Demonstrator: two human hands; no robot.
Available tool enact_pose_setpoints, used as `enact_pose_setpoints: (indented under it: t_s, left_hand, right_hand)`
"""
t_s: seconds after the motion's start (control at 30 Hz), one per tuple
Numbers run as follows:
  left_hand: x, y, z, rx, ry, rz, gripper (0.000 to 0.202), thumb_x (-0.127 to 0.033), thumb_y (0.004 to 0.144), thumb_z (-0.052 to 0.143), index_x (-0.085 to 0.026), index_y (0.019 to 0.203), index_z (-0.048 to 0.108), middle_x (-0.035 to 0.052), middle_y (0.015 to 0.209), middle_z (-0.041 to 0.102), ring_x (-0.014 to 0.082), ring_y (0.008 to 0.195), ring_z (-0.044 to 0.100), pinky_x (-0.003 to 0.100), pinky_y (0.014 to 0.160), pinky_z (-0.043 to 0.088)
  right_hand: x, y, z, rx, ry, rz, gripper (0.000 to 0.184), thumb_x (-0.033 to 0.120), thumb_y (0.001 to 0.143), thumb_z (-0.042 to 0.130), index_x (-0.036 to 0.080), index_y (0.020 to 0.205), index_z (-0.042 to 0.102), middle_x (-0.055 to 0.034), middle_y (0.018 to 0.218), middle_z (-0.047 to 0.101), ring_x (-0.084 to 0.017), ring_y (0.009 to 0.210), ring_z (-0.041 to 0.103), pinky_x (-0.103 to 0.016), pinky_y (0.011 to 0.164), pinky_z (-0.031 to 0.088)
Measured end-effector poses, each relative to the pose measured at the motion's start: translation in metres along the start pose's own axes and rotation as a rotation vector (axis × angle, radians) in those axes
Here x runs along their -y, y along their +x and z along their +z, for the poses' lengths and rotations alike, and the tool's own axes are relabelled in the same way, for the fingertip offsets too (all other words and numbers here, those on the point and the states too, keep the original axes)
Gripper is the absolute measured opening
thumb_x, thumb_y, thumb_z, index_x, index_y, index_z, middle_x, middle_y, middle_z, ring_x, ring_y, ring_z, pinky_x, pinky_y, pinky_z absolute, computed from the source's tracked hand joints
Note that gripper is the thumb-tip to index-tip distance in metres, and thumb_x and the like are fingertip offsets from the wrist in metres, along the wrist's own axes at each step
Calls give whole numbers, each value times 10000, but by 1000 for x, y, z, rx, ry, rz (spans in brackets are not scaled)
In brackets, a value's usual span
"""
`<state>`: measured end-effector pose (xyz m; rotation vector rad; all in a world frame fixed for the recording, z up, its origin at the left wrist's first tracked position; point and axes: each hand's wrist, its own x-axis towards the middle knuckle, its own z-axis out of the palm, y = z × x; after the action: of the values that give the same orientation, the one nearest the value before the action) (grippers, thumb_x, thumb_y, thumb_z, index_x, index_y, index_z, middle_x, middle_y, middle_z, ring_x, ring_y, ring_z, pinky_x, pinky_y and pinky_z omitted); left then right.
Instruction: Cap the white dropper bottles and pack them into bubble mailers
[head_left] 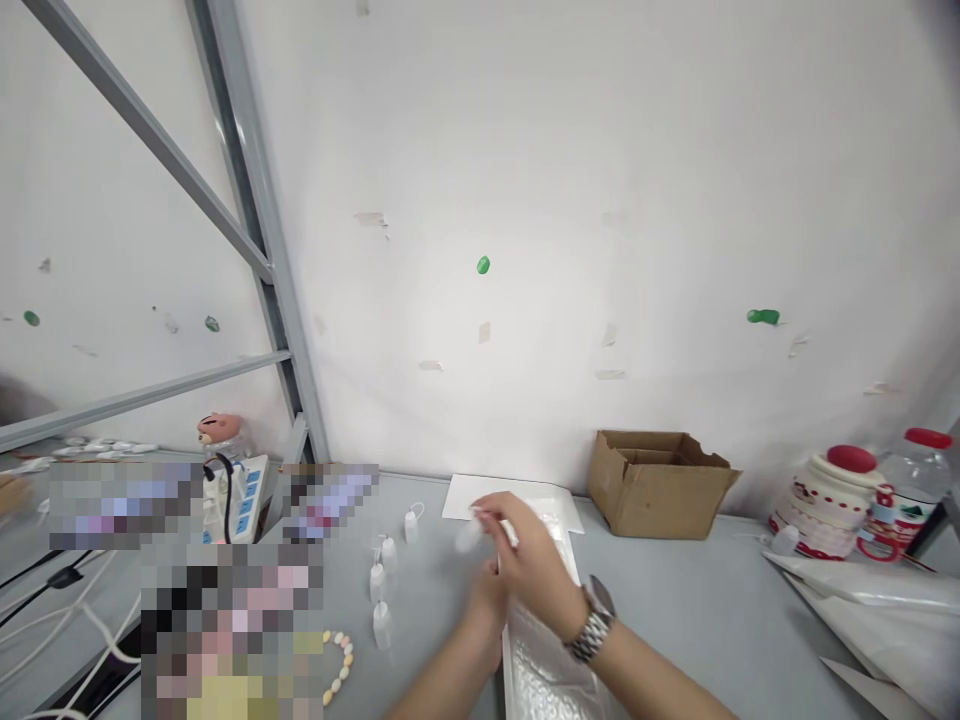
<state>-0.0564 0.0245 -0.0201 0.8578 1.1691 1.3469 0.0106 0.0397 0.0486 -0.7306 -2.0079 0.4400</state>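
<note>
My right hand [529, 560], with a metal watch [592, 620] on its wrist, reaches across over the grey table [675, 600]. Its fingers pinch a small clear plastic piece [471, 535] that is blurred by motion. My left hand [484, 605] sits under and behind the right one, mostly hidden; its fingers do not show. Several small clear plastic bottles [382, 585] stand in a loose row just left of both hands. A shiny white tray [536, 670] lies under my right forearm.
An open cardboard box [656, 482] stands against the wall at the right. Red-lidded jars [847, 500] and plastic bags [885, 610] are at the far right. A power strip [244, 495], cables and a grey metal frame [270, 260] are on the left. Pastel beads [339, 665] lie near the front.
</note>
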Motion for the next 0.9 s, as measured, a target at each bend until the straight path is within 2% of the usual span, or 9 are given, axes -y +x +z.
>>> enact_pose_setpoints:
  t_s: [0.1, 0.17, 0.23, 0.37, 0.5, 0.6, 0.77, 0.9]
  left_hand:
    - [-4, -6, 4, 108, -49, -133, 366, -367, 556, 753, -93, 785, 676, 83, 724, 703, 281, 758, 647, 344, 698, 483]
    - [-3, -9, 7, 144, -70, -187, 415, -337, 453, 806, -82, 755, 681, 100, 701, 709, 258, 704, 650, 344, 688, 477]
    - [-1, -10, 9, 165, -73, -224, 429, -317, 388, 827, -79, 717, 688, 106, 694, 711, 238, 657, 644, 338, 664, 473]
    - [3, -9, 11, 186, -46, -243, 429, -296, 322, 842, -80, 662, 695, 92, 656, 703, 210, 584, 621, 322, 614, 458]
    - [4, -8, 13, 200, -14, -218, 428, -312, 315, 840, -81, 646, 698, 83, 653, 696, 194, 583, 603, 313, 625, 441]
    - [3, -7, 13, 216, 8, -188, 441, -320, 322, 836, -84, 672, 706, 75, 667, 692, 188, 608, 595, 305, 651, 430]
    - [1, -8, 13, 215, 44, -138, 382, -377, 400, 804, -105, 646, 698, 25, 582, 643, 157, 570, 546, 264, 605, 377]
    - [4, -7, 14, 212, 45, -135, 419, -512, 485, 724, -114, 606, 671, 8, 527, 593, 128, 505, 485, 253, 557, 337]
  right_hand:
    - [-35, -20, -39, -172, -101, 74, 225, 307, 890, 387, 202, 913, 585, -64, 878, 653, -179, 800, 595, -304, 724, 466]
    - [-58, -35, -59, -256, -166, 114, 248, 365, 869, 413, 197, 887, 595, -70, 848, 655, -193, 777, 597, -321, 719, 468]
    - [-75, -49, -71, -267, -181, 182, 267, 403, 853, 427, 200, 866, 600, -66, 826, 653, -196, 763, 594, -321, 708, 468]
    - [-86, -64, -82, -172, -72, 357, 296, 455, 831, 435, 211, 817, 602, -48, 794, 655, -190, 741, 593, -289, 666, 464]
    - [-86, -63, -87, -74, 97, 525, 333, 511, 767, 490, 200, 725, 605, -21, 659, 633, -174, 649, 576, -274, 634, 449]
    - [-83, -61, -89, 53, 230, 615, 346, 519, 714, 540, 183, 668, 612, -9, 610, 612, -156, 589, 548, -266, 597, 430]
    - [-74, -62, -85, 239, 254, 629, 312, 479, 726, 542, 182, 689, 629, -3, 659, 609, -156, 648, 525, -255, 608, 394]
    - [-75, -65, -79, 302, 135, 574, 423, 521, 816, 385, 187, 631, 567, 12, 606, 538, -156, 623, 487, -260, 584, 370]
